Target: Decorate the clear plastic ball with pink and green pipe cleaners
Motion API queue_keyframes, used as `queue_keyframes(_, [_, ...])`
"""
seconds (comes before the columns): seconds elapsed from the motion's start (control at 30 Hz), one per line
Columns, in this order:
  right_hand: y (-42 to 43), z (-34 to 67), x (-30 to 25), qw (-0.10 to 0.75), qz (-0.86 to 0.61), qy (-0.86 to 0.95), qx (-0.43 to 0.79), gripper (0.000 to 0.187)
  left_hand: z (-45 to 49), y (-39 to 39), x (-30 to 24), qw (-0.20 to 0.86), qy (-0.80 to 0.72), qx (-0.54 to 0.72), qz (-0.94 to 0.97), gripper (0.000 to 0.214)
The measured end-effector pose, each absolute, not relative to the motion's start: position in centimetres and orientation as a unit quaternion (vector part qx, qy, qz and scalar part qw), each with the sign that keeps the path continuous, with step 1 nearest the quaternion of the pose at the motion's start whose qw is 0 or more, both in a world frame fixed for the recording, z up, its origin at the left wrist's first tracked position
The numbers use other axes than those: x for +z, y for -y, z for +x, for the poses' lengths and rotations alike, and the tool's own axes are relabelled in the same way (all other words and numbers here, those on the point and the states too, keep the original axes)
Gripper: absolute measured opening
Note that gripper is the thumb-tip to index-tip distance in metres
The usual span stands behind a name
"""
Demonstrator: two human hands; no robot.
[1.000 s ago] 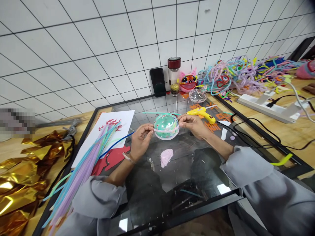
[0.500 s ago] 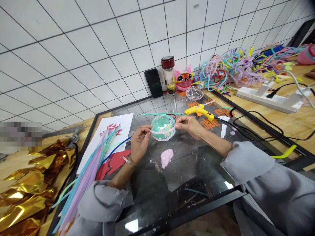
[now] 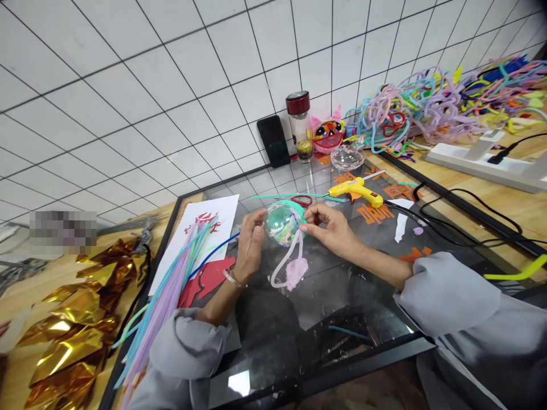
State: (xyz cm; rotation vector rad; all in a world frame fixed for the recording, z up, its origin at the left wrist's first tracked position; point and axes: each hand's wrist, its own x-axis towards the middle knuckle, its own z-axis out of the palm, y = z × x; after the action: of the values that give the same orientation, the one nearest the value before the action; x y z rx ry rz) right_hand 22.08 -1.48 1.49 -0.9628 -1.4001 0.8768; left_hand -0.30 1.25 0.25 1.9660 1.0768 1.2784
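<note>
A clear plastic ball (image 3: 282,224), with green and mixed colours showing in it, is held above the glass tabletop. My left hand (image 3: 251,242) is closed around its left side. My right hand (image 3: 331,228) pinches a pale pink pipe cleaner (image 3: 280,265) at the ball's right edge. From there the pipe cleaner hangs in a loop below the ball. A lumpy pink piece (image 3: 296,272) lies on the glass by the loop's lower end. Behind the ball are red-handled scissors (image 3: 302,200), partly hidden, and a green pipe cleaner (image 3: 267,197).
A yellow glue gun (image 3: 356,191) lies right of the ball, its black cord trailing right. Pipe cleaners (image 3: 175,290) rest on white paper (image 3: 222,219) at left, near gold foil (image 3: 77,319). A glass bottle (image 3: 301,131), phone (image 3: 273,140) and power strip (image 3: 478,162) stand farther back.
The pink pipe cleaner was stretched across the ball's front between both hands; now its left end is released and it droops in a loop. My left hand has shifted onto the ball's side.
</note>
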Motion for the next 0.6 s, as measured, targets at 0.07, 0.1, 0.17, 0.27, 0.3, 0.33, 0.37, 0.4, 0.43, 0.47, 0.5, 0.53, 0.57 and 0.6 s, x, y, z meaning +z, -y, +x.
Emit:
queue_keyframes(0.07, [1.8, 21.9, 1.6, 0.583, -0.402, 0.626, 0.326, 0.015, -0.1, -0.9, 0.7, 0.271, -0.410, 0.472, 0.732, 0.053])
queue_keyframes(0.1, [1.9, 21.9, 1.6, 0.584, -0.397, 0.639, 0.305, 0.012, 0.1, -0.8, 0.9, 0.270, -0.411, 0.472, 0.732, 0.053])
queue_keyframes(0.17, [2.1, 21.8, 1.5, 0.584, -0.388, 0.658, 0.275, 0.008, 0.4, -0.5, 1.1, 0.269, -0.407, 0.474, 0.733, 0.051])
queue_keyframes(0.27, [2.2, 21.7, 1.4, 0.586, -0.383, 0.665, 0.260, 0.007, 0.9, -0.3, 1.3, 0.284, -0.403, 0.480, 0.726, 0.048])
queue_keyframes(0.3, [2.2, 21.6, 1.4, 0.586, -0.384, 0.664, 0.261, 0.007, 1.1, -0.3, 1.3, 0.291, -0.401, 0.483, 0.722, 0.048])
queue_keyframes(0.33, [2.2, 21.6, 1.4, 0.586, -0.385, 0.662, 0.263, 0.008, 1.2, -0.3, 1.4, 0.298, -0.400, 0.486, 0.718, 0.048])
queue_keyframes(0.37, [2.3, 21.5, 1.4, 0.586, -0.387, 0.660, 0.265, 0.010, 1.2, -0.2, 1.4, 0.301, -0.398, 0.490, 0.715, 0.049])
queue_keyframes(0.4, [2.3, 21.5, 1.4, 0.584, -0.389, 0.660, 0.268, 0.011, 1.3, -0.2, 1.4, 0.300, -0.396, 0.494, 0.714, 0.050])
queue_keyframes(0.43, [2.3, 21.5, 1.4, 0.583, -0.388, 0.661, 0.269, 0.011, 1.3, -0.2, 1.4, 0.294, -0.393, 0.497, 0.716, 0.051])
queue_keyframes(0.47, [2.3, 21.5, 1.5, 0.580, -0.388, 0.663, 0.270, 0.012, 1.3, -0.2, 1.4, 0.287, -0.391, 0.496, 0.721, 0.052])
queue_keyframes(0.5, [2.3, 21.5, 1.5, 0.577, -0.388, 0.666, 0.270, 0.012, 1.3, -0.2, 1.4, 0.279, -0.391, 0.491, 0.726, 0.051])
queue_keyframes(0.53, [2.3, 21.5, 1.5, 0.575, -0.387, 0.669, 0.268, 0.013, 1.2, -0.2, 1.4, 0.272, -0.393, 0.485, 0.733, 0.050])
queue_keyframes(0.57, [2.3, 21.5, 1.5, 0.571, -0.387, 0.673, 0.267, 0.014, 1.2, -0.2, 1.4, 0.265, -0.396, 0.477, 0.738, 0.048])
queue_keyframes(0.6, [2.2, 21.6, 1.5, 0.568, -0.387, 0.676, 0.267, 0.015, 1.2, -0.2, 1.5, 0.259, -0.400, 0.470, 0.743, 0.047])
